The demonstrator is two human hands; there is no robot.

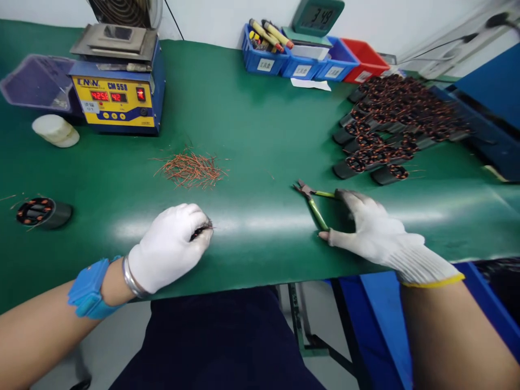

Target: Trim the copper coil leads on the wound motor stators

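Cutters under our right hand, small dark part in our left

Cutters with green handles lie on the green mat in front of us, a little right of centre, their jaws pointing up and to the left. Our right hand, in a white glove with bare fingertips, rests on them with the fingers spread. The forefinger lies across the upper handle and the thumb tip touches the end of the lower one, and the hand is not closed round either. Our left hand, also gloved in white, is curled into a loose fist near the front edge of the mat, gripping the small dark part at its fingertips. Only a sliver of the part shows, so we cannot tell its shape. The two hands are well apart, with bare mat between them. The cutters sit to the right of the left hand, their jaws nearer to it than the handles.

A loose heap of copper wire offcuts lies beyond the left hand. A round black coil body stands far to the left, and a blue and yellow machine stands behind it. Beyond the right hand lies a pile of copper-wound coils on dark trays. A blue wrist strap and a metal bangle circle our left wrist
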